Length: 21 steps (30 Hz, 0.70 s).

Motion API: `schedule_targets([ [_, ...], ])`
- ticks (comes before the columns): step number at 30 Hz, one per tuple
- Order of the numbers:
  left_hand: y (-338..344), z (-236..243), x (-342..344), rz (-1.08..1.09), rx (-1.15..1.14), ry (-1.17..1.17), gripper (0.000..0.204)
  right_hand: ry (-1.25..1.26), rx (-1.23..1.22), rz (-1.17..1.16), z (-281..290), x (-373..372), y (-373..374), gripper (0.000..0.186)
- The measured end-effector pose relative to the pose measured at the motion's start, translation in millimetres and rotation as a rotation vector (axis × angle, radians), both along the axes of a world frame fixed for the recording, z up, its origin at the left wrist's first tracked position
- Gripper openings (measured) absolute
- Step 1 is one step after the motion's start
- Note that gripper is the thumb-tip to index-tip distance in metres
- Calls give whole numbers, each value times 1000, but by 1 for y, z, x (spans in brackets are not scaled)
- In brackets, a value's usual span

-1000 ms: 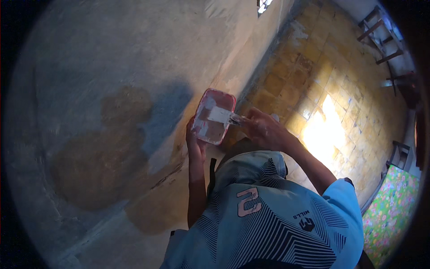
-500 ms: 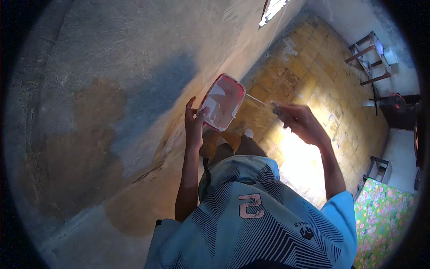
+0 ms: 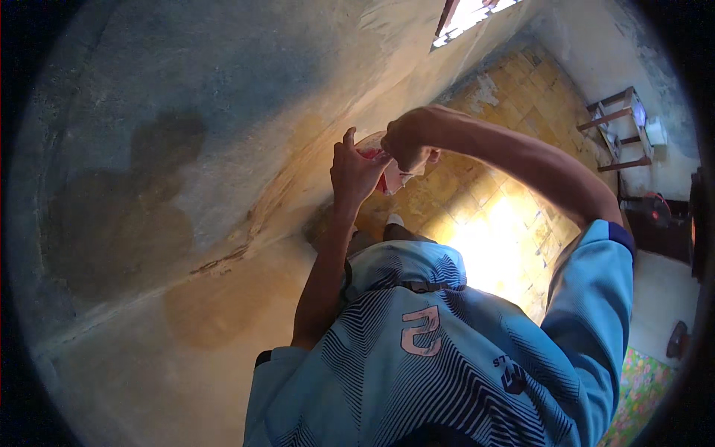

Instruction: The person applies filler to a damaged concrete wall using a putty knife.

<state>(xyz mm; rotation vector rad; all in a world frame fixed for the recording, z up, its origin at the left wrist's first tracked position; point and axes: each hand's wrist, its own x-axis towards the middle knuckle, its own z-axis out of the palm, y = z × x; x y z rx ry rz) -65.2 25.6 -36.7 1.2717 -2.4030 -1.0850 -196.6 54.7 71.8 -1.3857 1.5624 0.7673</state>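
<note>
My left hand grips the near-left side of a shallow red plastic tub, its thumb along the edge. Pale paste coated the tub's inside half a second ago; now much of it is covered by my hands. Over the tub, my right hand is closed, bent at the wrist, with the forearm reaching across from the right. The thin, straight, pale tool it held earlier is hidden behind the fingers, and its exact kind cannot be made out. Both hands are close together beside the wall.
A rough, patchy plaster wall rises close on my left, with a bright window opening above. Worn yellow floor tiles stretch to the right. A wooden stand and a dark fan stand by the far right wall.
My right hand has swung left and inward from beside the tub to over it. The tub has tilted and sits slightly farther right, more covered by my hands.
</note>
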Motion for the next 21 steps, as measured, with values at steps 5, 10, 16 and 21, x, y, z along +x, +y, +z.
schedule_targets([
  [5, -4, -23, -3, 13, 85, -57, 95, -164, 233, 120, -24, -25, -31, 25],
  [10, -3, -24, -2, 57, 80, -78, 96, -321, 253, -19, -42, -69, -31, 26],
  [16, -36, -91, 49, 191, 322, 219, 91, -922, 155, -636, -117, -134, 46, 28],
  [21, -42, -118, 146, 478, 821, 334, 61, -1369, -221, -1297, -222, -120, 153, 48],
])
